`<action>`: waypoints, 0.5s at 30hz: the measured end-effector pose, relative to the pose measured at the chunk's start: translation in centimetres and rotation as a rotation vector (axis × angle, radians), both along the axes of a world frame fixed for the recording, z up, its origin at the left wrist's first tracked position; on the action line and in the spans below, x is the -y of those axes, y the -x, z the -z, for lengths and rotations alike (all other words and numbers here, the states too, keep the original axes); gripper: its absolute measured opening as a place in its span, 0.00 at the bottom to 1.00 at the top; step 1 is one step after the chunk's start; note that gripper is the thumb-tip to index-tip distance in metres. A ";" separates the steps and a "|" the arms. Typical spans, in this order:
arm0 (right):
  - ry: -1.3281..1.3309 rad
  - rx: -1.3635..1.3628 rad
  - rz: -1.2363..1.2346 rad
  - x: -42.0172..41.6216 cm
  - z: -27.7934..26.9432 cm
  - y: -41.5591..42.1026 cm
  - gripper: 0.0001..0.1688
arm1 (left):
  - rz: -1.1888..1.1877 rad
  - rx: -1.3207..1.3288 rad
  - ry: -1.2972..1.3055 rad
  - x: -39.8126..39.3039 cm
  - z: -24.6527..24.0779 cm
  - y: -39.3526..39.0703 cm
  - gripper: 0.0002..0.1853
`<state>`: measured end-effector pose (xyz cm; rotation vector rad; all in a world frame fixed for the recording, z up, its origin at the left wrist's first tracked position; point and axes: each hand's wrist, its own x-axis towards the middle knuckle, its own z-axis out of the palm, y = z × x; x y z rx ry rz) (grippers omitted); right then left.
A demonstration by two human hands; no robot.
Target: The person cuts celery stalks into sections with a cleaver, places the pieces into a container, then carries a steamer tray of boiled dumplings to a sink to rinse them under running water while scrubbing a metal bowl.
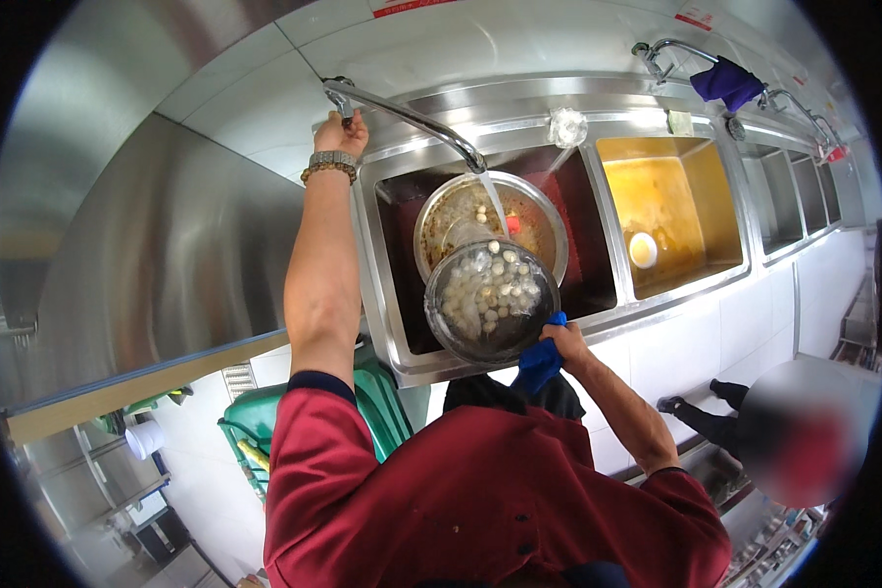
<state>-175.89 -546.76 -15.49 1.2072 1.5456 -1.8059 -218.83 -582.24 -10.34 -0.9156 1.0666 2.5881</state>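
Note:
My left hand [343,134] reaches up to the lever [344,110] of the wall tap [419,122], its fingers around it. Water runs from the spout towards a dark wok or pan [452,342], in which many small round pale balls lie in water. A blue cloth [540,364] lies at the pan's lower right rim, and my right hand [567,344] grips it there against the pan. Beneath and behind the pan, a wide stained metal basin [428,220] stands in the sink [404,309], with a few pale balls and a red piece [513,225] in it.
To the right, a second sink [669,213] has a brownish-yellow interior and a round white drain [643,251]. A purple cloth [728,83] hangs over another tap. A clear plastic bundle [567,128] sits on the ledge. A green bin [257,411] stands lower left; a person [794,434] stands at the right.

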 end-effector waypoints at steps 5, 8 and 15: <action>-0.018 -0.082 -0.005 -1.2 1.7 1.6 0.05 | 0.015 -0.021 -0.029 0.5 0.6 0.5 0.21; -0.039 -0.111 0.075 -1.1 1.6 3.3 0.06 | 0.005 -0.016 -0.039 0.5 0.8 0.2 0.16; -0.079 -0.154 0.061 -1.7 2.4 5.9 0.04 | -0.047 0.013 -0.018 0.2 0.3 0.0 0.19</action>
